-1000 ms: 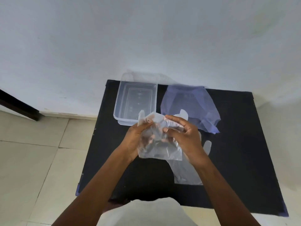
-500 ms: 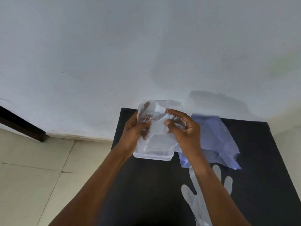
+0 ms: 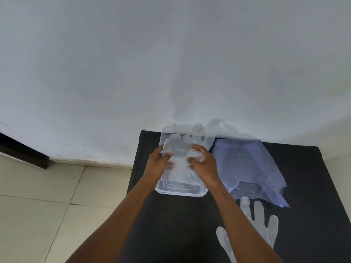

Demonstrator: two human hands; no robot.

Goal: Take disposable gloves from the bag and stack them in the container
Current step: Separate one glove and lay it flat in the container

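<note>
A clear plastic container [image 3: 180, 192] stands at the back left of the black table [image 3: 171, 224], against the wall. A folded clear disposable glove [image 3: 179, 160] lies over and inside it, pinched on the left by my left hand [image 3: 158, 164] and on the right by my right hand [image 3: 204, 164]. Both hands are above the container's middle. A bluish see-through bag [image 3: 248, 166] lies flat to the right of the container. Another clear glove [image 3: 266, 228] lies spread on the table near my right forearm, partly hidden by it.
A white wall [image 3: 171, 63] rises right behind the table. Pale floor tiles [image 3: 47, 205] lie to the left, with a dark strip [image 3: 22, 150] along the wall's base. The table's left edge runs close to the container.
Both hands have carried the folded glove forward from near my body and lowered it into the container. The view has tilted up toward the wall.
</note>
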